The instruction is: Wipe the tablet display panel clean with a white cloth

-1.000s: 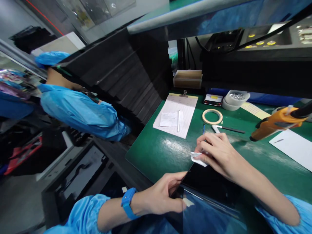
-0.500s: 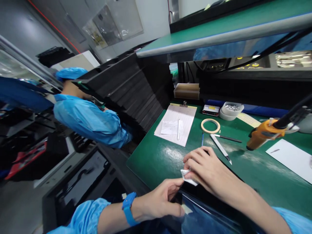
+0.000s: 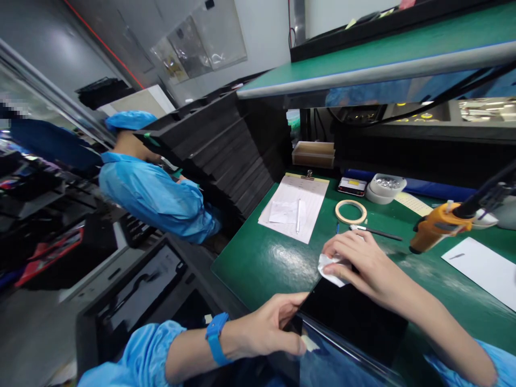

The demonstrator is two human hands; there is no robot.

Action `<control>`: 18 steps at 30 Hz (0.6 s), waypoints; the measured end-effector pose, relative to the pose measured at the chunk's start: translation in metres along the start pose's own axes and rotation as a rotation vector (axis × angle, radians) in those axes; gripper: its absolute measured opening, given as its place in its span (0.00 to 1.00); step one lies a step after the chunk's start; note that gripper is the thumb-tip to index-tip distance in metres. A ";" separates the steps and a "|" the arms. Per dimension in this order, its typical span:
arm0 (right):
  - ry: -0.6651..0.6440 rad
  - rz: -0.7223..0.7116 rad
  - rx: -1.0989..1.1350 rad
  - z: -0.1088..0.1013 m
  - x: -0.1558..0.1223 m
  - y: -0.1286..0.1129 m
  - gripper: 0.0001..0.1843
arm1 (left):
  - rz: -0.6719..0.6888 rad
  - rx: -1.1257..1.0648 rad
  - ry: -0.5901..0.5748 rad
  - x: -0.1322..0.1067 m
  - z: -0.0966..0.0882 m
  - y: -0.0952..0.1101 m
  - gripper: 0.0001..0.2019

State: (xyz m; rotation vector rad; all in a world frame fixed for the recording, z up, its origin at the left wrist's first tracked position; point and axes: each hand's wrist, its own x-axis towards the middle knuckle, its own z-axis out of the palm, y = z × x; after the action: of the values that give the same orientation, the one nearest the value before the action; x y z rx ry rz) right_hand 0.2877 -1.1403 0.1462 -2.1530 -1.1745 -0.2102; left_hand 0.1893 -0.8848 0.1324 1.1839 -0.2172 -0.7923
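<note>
A: The left hand [image 3: 274, 328]?
B: Still pinching the dark panel [image 3: 355, 317] by its near edge at the bench [image 3: 258, 263] front
A: And the right hand [image 3: 363, 263]?
B: Fingers closed on the white wipe [image 3: 328, 269], it has slid back up to the panel's far corner, so wiping seems ongoing

The right grip [image 3: 363, 263], a bare hand, presses a white cloth [image 3: 329, 269] onto the far corner of a black panel [image 3: 355, 320] on the green surface [image 3: 262, 258]. The left grip [image 3: 270, 328] pinches the panel's near edge. A clipboard [image 3: 296, 207] and tape ring [image 3: 351, 211] lie beyond.
</note>
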 end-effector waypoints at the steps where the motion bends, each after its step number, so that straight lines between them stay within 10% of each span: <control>1: -0.002 0.025 0.002 -0.003 0.000 0.003 0.24 | 0.000 0.004 0.000 0.000 0.000 0.000 0.27; 18: 0.002 -0.128 0.004 0.039 -0.001 -0.036 0.11 | -0.050 -0.143 0.137 0.001 0.001 -0.007 0.21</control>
State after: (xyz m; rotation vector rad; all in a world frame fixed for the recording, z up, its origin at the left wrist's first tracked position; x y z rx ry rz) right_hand 0.2517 -1.1028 0.1331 -2.0752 -1.3117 -0.2659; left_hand 0.1866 -0.8878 0.1266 1.1062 -0.0174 -0.7550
